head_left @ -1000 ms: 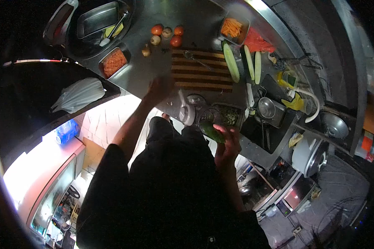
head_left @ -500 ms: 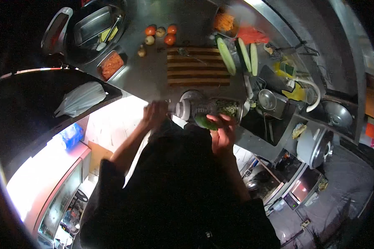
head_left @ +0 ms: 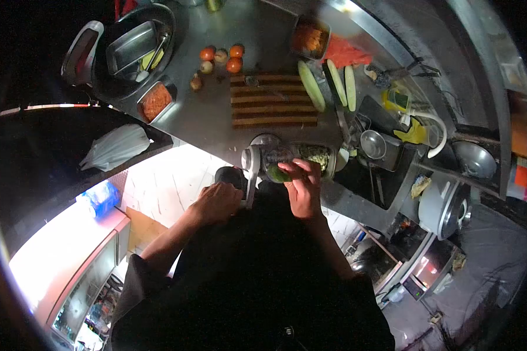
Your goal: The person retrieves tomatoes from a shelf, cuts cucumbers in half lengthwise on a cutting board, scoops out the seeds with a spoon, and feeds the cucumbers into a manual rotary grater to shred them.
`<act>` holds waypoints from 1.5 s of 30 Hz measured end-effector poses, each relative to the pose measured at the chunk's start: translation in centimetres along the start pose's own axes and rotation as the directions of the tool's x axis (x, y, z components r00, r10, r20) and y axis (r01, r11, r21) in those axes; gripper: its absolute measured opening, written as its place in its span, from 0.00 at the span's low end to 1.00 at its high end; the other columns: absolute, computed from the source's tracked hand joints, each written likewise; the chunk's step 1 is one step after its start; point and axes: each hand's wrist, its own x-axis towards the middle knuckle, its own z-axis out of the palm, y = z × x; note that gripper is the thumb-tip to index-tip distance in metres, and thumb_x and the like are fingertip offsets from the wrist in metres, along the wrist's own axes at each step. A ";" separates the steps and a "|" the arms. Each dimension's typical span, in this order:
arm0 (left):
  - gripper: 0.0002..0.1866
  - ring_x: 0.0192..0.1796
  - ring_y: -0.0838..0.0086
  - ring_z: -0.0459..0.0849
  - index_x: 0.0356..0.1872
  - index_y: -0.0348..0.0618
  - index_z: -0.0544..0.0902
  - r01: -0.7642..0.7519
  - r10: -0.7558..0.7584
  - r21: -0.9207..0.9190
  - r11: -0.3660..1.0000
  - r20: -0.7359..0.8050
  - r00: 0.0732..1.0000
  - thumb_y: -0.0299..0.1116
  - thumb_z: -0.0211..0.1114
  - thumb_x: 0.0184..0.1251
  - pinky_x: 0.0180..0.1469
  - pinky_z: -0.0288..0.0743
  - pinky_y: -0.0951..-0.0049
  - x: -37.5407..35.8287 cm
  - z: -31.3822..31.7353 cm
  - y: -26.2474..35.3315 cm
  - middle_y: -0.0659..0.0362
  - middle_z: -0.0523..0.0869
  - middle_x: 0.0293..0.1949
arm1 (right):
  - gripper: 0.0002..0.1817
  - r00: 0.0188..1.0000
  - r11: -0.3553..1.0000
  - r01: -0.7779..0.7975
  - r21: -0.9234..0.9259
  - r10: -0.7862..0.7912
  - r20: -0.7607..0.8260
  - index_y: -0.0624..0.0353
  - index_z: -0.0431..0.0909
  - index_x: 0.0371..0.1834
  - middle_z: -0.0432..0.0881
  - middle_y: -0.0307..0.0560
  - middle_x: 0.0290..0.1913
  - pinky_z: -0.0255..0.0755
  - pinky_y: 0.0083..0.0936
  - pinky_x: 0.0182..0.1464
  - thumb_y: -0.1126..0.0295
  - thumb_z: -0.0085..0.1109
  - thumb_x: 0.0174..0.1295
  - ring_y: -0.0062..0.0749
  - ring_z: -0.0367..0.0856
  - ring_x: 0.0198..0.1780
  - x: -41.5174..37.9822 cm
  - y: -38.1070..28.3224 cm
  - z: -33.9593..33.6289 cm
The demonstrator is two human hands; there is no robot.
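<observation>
A hand-cranked rotary grater (head_left: 250,159) stands at the counter's near edge, its crank arm pointing down toward my body. My left hand (head_left: 218,200) is closed around the crank handle. My right hand (head_left: 304,190) pinches a green vegetable piece (head_left: 279,173), perhaps zucchini, against the grater's near side. Just right of the grater, a rectangular container (head_left: 332,161) holds pale green shreds (head_left: 316,157). The grater's drum is partly hidden by the vegetable and fingers.
Beyond the grater lies a striped wooden board (head_left: 273,110). Halved zucchini (head_left: 311,86) rest at its right, beside a knife (head_left: 341,121). Tomatoes (head_left: 235,65) and onions (head_left: 206,68) sit behind. A tray of minced meat (head_left: 156,102) is left; a metal strainer (head_left: 373,144) lies right.
My left hand has swung down toward my body, turning the crank from pointing left to pointing down. My right hand still presses the vegetable to the grater. The view has shifted slightly.
</observation>
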 end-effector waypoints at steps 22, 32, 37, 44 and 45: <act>0.10 0.35 0.66 0.80 0.42 0.41 0.80 0.149 0.179 0.424 0.893 -0.640 0.747 0.36 0.62 0.65 0.25 0.75 0.64 0.6 8.8 -3.1 0.54 0.81 0.36 | 0.23 0.996 0.987 0.039 0.153 -0.027 -0.083 0.61 0.84 0.53 0.79 0.48 0.44 0.83 0.32 0.44 0.90 0.67 0.53 0.42 0.81 0.45 0.2 -0.8 -0.4; 0.10 0.31 0.48 0.82 0.39 0.38 0.81 0.400 -0.247 0.099 0.911 -0.645 0.723 0.35 0.58 0.70 0.29 0.75 0.50 6.3 -11.2 -2.1 0.45 0.81 0.28 | 0.23 0.992 0.983 0.024 0.181 -0.002 -0.125 0.58 0.83 0.56 0.76 0.45 0.41 0.82 0.29 0.43 0.89 0.65 0.57 0.36 0.79 0.43 -1.8 1.1 0.8; 0.07 0.32 0.59 0.83 0.32 0.44 0.79 0.090 0.109 0.318 0.944 -0.558 0.823 0.33 0.67 0.57 0.32 0.79 0.60 -2.2 -0.6 3.0 0.54 0.81 0.29 | 0.22 0.993 0.993 0.026 0.118 -0.012 -0.119 0.57 0.83 0.56 0.76 0.45 0.46 0.81 0.28 0.43 0.85 0.69 0.57 0.33 0.80 0.44 -1.1 0.7 0.3; 0.11 0.36 0.59 0.85 0.35 0.47 0.82 0.300 0.039 0.420 0.857 -0.632 0.774 0.43 0.63 0.65 0.31 0.79 0.58 12.6 7.6 -16.7 0.54 0.83 0.31 | 0.20 0.993 0.990 0.086 0.112 -0.075 -0.095 0.58 0.84 0.54 0.76 0.47 0.43 0.79 0.29 0.41 0.82 0.71 0.57 0.35 0.80 0.42 -0.6 1.7 0.2; 0.15 0.37 0.54 0.87 0.36 0.43 0.83 0.376 -0.035 0.472 0.797 -0.585 0.810 0.45 0.59 0.70 0.36 0.81 0.54 13.6 3.1 -16.6 0.50 0.85 0.32 | 0.20 0.990 0.988 0.122 0.099 -0.114 -0.087 0.58 0.84 0.54 0.76 0.47 0.42 0.79 0.29 0.41 0.82 0.70 0.57 0.35 0.81 0.42 -0.4 1.8 -0.1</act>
